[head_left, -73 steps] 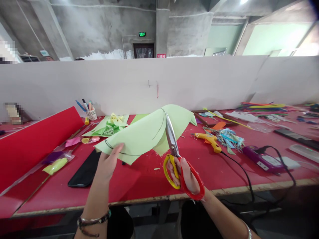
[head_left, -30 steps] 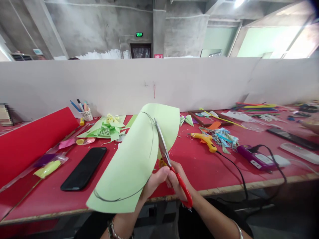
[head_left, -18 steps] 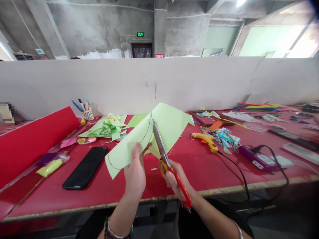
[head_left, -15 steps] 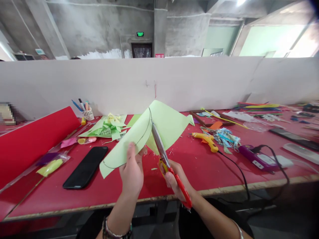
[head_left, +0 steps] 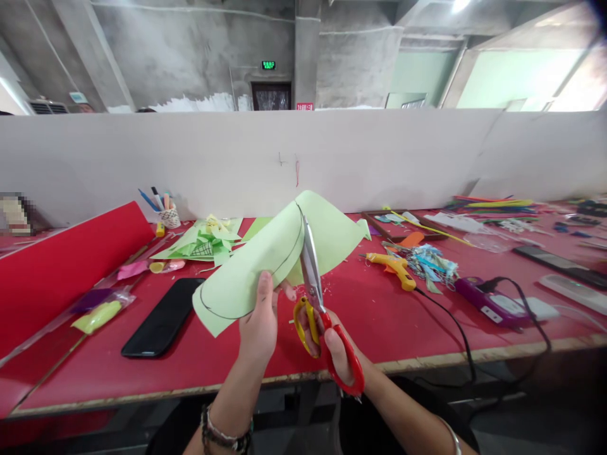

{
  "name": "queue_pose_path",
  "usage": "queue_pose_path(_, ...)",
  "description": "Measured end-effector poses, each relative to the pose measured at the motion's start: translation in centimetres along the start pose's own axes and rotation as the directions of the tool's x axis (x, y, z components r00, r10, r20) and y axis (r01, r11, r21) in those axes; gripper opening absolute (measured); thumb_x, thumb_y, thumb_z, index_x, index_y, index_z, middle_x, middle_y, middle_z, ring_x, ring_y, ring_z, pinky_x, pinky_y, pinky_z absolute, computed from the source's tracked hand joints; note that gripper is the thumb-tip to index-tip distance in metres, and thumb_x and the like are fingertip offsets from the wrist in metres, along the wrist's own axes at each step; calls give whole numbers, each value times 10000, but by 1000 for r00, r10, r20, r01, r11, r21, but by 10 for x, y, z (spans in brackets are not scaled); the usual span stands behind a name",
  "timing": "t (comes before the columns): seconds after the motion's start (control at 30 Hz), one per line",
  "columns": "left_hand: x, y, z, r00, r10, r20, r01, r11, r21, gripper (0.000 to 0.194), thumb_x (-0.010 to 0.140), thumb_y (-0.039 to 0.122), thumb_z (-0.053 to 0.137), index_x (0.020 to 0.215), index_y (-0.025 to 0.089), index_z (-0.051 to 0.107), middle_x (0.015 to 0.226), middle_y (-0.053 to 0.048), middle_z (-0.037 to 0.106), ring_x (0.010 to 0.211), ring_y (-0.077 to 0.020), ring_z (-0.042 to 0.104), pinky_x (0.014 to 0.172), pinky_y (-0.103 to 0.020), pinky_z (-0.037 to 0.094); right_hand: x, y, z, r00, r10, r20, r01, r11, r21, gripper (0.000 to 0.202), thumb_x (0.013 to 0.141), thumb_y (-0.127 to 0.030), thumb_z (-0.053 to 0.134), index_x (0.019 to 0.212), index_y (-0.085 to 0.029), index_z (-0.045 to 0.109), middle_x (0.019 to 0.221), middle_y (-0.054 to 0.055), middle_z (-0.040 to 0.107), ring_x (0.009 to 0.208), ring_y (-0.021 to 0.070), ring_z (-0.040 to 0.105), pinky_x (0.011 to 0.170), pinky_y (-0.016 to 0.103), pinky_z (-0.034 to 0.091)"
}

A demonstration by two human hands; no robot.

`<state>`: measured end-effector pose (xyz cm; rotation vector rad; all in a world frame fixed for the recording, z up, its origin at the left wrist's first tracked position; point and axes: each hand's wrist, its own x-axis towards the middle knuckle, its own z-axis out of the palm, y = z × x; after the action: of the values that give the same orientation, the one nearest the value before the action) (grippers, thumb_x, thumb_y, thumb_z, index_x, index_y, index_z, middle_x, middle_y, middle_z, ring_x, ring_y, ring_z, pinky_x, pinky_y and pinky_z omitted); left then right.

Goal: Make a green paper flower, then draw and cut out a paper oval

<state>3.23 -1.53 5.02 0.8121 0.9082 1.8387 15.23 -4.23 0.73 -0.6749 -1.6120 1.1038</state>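
My left hand (head_left: 260, 319) pinches a light green paper sheet (head_left: 258, 253) at its lower edge, thumb in front and fingers behind. The sheet is curled and bears a dark curved pencil or pen line. In my right hand (head_left: 339, 347) is a pair of scissors (head_left: 312, 268) with one red and one yellow handle. Its blades point up and lie along the drawn line, where the paper is slit. Part of the sheet stands out to the right of the blades. Small paper bits are scattered on the red tabletop (head_left: 379, 328) below.
A black phone (head_left: 164, 319) and a red board (head_left: 71, 272) are at left. Behind them lie green paper scraps (head_left: 203, 243) and a pen cup (head_left: 169, 217). On the right are a yellow glue gun (head_left: 392, 268), a purple power strip (head_left: 490, 302) with cords, and a wooden tray (head_left: 403, 224).
The scissor handles have spread apart and turned more toward me. My left hand and the green paper have shifted slightly right, and the blades stand more upright.
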Motion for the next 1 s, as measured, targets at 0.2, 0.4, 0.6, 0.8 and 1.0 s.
queue_pose_path(0.2,0,-16,-8,996,-33,83,26,996,83,267,723,466,636,804,212,637,791,-54,685,934,-239,620,840,-345,487,-3,3,7,997,56,-60,-50,993,105,478,806,-671,308,810,-204,410,522,-56,338,425,90,291,413,240,269)
queue_pose_path(0.4,1,-24,-10,992,-45,117,37,997,71,228,733,435,640,728,208,614,792,-53,693,988,-239,609,875,-341,484,-2,11,5,992,74,-103,-57,986,155,480,818,-657,292,768,-196,416,490,-64,323,376,69,278,362,211,228)
queue_pose_path(0.6,3,-28,-11,991,-70,110,60,994,91,217,746,427,630,753,210,616,816,-60,697,1013,-239,603,881,-345,477,-2,9,8,987,105,-123,-81,979,187,501,809,-677,295,713,-198,400,454,-76,308,338,57,260,330,195,212)
queue_pose_path(0.8,5,-24,-12,987,-64,149,48,993,107,227,747,428,627,710,205,628,810,-60,698,997,-233,607,872,-324,478,-2,8,7,987,120,-108,-104,984,142,488,822,-665,285,752,-201,418,475,-64,346,379,75,295,376,215,257)
queue_pose_path(1.0,7,-16,-11,976,-84,201,57,989,136,223,725,418,650,729,195,659,813,-46,697,969,-227,613,912,-324,464,1,13,-1,991,88,-100,-80,993,84,452,813,-657,322,811,-223,445,557,-40,389,458,112,343,452,258,322)
